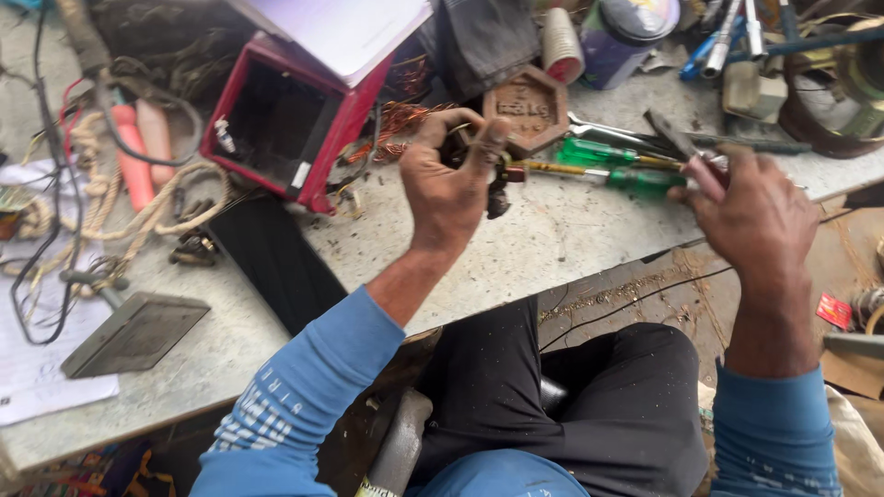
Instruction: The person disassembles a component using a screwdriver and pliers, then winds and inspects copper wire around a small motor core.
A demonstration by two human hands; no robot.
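The grey bench (552, 248) fills most of the view, and it is crowded with tools and wire. On its far left part stands a red box (285, 120), open toward the camera, with a white sheet over its top. Near it, behind the hands, lies a brown hexagonal block (532, 109), and two green-handled screwdrivers (626, 170) lie side by side just right of centre.

The left arm, in a blue sleeve, rises from below with the wrist bent back. The left hand (451, 184) is lifted above the bench, and its grip is clamped on a small dark part with wires (497, 179), thumb and fingers curled around it.

The right hand (755, 216) is raised at the bench edge, back of the hand to the camera. Its grip is closed on a thin metal tool (677, 138), which points up and left toward the screwdrivers.
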